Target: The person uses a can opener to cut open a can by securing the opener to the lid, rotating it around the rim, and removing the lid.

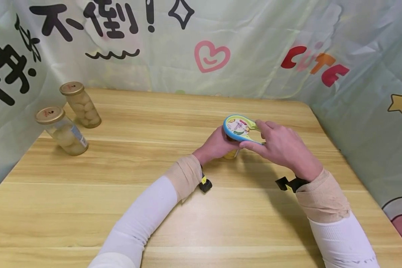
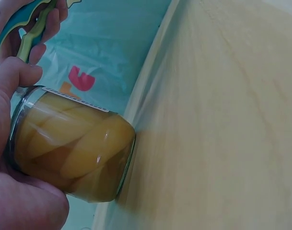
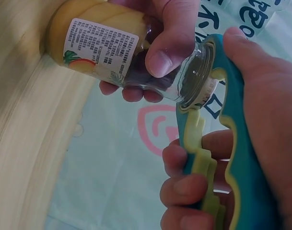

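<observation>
My left hand (image 1: 217,144) grips a glass jar (image 2: 78,143) of yellow fruit pieces round its upper part, just below the lid. A white printed label (image 3: 100,48) shows on the jar's side in the right wrist view. Fitted over the lid is a blue and green jar opener (image 1: 238,127). My right hand (image 1: 283,147) holds the opener's two handles, thumb on one side and fingers curled round the other. Most of the lid is hidden under the opener. The jar's base is at the wooden tabletop.
Two more jars with gold lids and pale round contents stand at the table's left, a nearer jar (image 1: 65,134) and a farther jar (image 1: 83,106). A printed cloth (image 1: 174,67) hangs behind and beside the wooden table (image 1: 154,212).
</observation>
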Motion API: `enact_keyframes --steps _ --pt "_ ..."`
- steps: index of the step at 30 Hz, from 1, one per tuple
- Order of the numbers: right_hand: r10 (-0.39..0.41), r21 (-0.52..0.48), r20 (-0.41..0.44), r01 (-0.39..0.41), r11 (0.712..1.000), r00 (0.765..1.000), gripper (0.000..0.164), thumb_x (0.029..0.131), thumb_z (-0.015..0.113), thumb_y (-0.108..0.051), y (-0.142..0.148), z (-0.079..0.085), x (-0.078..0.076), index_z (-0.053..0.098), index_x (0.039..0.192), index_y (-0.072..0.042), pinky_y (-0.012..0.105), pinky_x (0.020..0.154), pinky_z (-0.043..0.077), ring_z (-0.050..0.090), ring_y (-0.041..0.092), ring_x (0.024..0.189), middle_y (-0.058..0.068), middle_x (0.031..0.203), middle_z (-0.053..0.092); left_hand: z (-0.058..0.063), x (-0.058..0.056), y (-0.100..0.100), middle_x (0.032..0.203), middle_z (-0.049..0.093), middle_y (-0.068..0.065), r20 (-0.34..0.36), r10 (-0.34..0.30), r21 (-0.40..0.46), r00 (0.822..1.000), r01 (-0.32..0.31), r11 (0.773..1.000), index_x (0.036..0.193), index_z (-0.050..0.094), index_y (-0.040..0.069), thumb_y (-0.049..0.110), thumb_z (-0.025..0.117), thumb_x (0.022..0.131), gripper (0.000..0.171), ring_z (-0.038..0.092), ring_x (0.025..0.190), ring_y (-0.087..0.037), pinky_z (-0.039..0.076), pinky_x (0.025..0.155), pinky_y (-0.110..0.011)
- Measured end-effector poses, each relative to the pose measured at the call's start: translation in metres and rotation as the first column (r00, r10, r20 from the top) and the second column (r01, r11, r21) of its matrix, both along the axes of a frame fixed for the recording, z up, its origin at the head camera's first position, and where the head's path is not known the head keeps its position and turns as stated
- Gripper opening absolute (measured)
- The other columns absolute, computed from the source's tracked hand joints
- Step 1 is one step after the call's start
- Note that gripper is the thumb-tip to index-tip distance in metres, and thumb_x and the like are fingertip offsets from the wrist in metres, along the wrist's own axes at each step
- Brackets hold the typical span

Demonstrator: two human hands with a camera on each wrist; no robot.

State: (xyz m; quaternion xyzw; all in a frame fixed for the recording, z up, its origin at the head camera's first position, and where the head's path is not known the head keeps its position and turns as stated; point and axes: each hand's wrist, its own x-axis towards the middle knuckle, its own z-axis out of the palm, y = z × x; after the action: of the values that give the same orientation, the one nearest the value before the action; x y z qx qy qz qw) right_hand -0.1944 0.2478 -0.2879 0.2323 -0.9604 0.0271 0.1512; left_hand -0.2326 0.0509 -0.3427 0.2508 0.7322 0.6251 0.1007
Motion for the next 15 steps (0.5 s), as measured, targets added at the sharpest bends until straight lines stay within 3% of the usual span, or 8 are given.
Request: enact_keyframes --steps 6,15 --pt "0.046 -0.01 -0.025 -0.046 0.999 0.999 0.077 0.079 0.064 -0.065 0.002 -0.001 -0.003 0.058 0.119 0.0 0.035 0.05 0.047 0.051 0.016 0.056 0.004 0.076 0.056 -0.023 -0.017 0.007 0.126 0.057 -0.003 -0.004 -0.013 0.029 1.0 0.013 1.0 0.136 0.045 0.011 0.012 0.076 0.081 0.063 0.054 0.113 -0.011 0.043 0.096 -0.023" --pt "0.082 -0.018 -0.025 -0.082 0.996 0.996 0.073 0.078 0.066 -0.064 0.007 -0.001 -0.007 0.058 0.116 -0.003 0.033 0.05 0.045 0.05 0.016 0.056 0.002 0.075 0.054 -0.025 -0.018 0.007 0.12 0.059 0.001 -0.031 -0.02 0.034 0.999 0.021 0.999 0.131 0.048 0.012 0.017 0.078 0.079 0.06 0.056 0.108 -0.01 0.045 0.093 -0.021"
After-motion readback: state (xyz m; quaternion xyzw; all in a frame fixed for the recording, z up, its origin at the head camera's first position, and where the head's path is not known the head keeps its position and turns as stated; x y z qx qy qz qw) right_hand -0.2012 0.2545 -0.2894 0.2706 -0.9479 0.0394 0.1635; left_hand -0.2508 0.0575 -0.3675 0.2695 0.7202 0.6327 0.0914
